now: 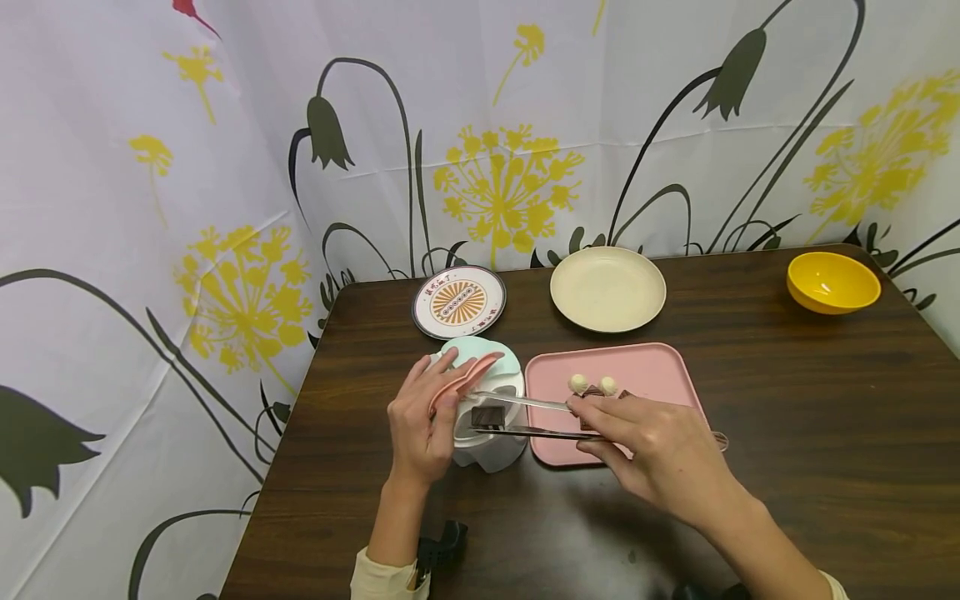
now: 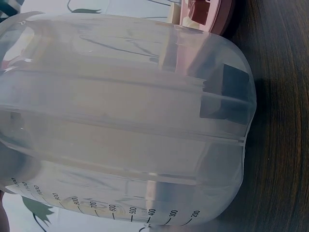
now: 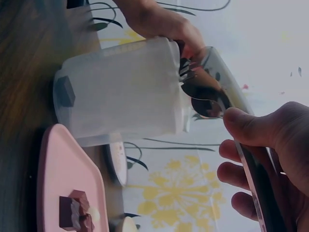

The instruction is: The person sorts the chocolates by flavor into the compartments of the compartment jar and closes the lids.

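— Steel tongs (image 1: 525, 417) in the right hand (image 1: 660, 450) pinch a dark chocolate-like square (image 1: 487, 415) right over the mouth of the white translucent jar (image 1: 487, 433). How far along would you call it?

— Partway, I'd judge. One dark piece (image 2: 223, 94) already shows through the jar wall, low down against the side nearest the tray. The one in the tongs is at the opening, not yet let go.

— And the grips?

— Right-hand grip is narrow, fingers and thumb squeezing the tong arms together on the square. Left hand (image 1: 420, 425) is curled around the jar's near-left side, with its fingers up at the pink flap (image 1: 465, 379) of the mint-green lid (image 1: 480, 354), holding it back.

— What is left to move?

— Just right of the jar, the pink tray (image 1: 645, 367) holds more brown pieces (image 3: 75, 212) and two small cream balls (image 1: 592, 384), partly hidden behind the right hand. So several still wait, it seems.

— Farther back?

— A patterned round plate (image 1: 459, 302) sits beyond the jar, a cream plate (image 1: 607, 289) beyond the tray, a yellow bowl (image 1: 832, 282) at the far right of the dark wooden counter (image 1: 825, 433). Nothing shows in any of the three.
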Demonstrator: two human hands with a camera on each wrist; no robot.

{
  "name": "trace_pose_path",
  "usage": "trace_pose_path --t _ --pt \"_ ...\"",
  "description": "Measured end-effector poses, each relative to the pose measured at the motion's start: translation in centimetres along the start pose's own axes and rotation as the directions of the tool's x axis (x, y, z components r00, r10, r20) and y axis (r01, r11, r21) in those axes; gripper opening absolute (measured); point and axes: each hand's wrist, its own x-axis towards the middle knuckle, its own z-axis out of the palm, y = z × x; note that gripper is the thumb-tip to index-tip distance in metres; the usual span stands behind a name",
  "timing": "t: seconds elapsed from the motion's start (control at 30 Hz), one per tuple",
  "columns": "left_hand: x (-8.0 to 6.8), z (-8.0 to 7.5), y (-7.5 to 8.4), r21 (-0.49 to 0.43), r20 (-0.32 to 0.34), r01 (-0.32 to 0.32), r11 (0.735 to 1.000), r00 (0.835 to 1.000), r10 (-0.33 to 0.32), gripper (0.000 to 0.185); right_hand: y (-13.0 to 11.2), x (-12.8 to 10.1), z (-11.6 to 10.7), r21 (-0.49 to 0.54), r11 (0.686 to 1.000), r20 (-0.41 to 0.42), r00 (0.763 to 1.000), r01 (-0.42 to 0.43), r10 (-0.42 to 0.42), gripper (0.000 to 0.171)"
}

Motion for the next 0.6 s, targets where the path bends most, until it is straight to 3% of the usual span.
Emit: trace_pose_path --t 0.6 --pt "-0.1 0.0 -0.1 0.002 0.006 0.017 1.0 1.0 -0.017 0.037 1.4 -0.2 -1.8 -0.069 0.997 -0.027 0.999 -0.023 0.021 0.047"
